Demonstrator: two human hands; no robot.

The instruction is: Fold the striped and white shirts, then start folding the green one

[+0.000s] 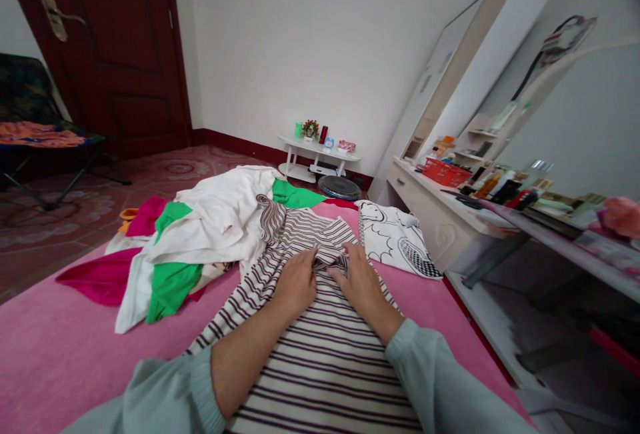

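Note:
A white garment with dark stripes (pixel 320 347) lies spread on the pink bed cover (pixel 60 354) in front of me. Both hands rest on it near its upper part. My left hand (pixel 296 282) has its fingers bent and gathers a fold of the striped cloth. My right hand (pixel 361 282) pinches the same bunched fold from the other side. Both sleeves are pale grey-green.
A heap of white, green and magenta clothes (pixel 200 234) lies to the left. A white printed shirt (pixel 397 234) lies to the right. Beyond the bed's right edge stands a dresser (pixel 440 214) with bottles. A small white table (pixel 317 154), a dark red door and a folding chair are further off.

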